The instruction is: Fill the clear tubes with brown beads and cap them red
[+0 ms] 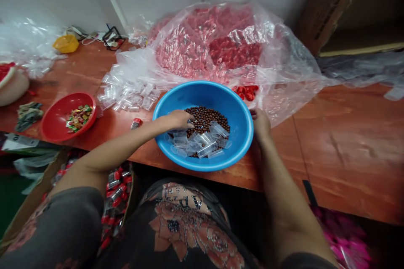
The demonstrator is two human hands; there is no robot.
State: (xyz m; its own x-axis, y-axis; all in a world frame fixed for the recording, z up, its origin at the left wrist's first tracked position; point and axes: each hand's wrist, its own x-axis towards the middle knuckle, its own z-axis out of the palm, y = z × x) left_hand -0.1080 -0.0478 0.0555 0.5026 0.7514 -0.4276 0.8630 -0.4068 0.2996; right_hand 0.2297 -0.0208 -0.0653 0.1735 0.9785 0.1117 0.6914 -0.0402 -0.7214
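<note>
A blue bowl (203,164) sits at the table's front edge. In it lie many small brown balls (210,118), with clear plastic tubes (205,143) heaped over their near side. My left hand (180,120) reaches over the bowl's left rim, its fingers curled down at the balls; what they hold, if anything, is hidden. Just outside the right rim is my right hand (261,123), fingers bent and closed, close to a few loose red caps (248,92). Its fingertips are blurred and partly hidden, so their contents cannot be made out.
Behind the bowl rests a large clear bag of red caps (208,42). Loose clear tubes (129,92) are piled left of it. Further left stands a red bowl (52,119) holding small wrapped pieces. A box of red-capped tubes (118,193) is below the table edge.
</note>
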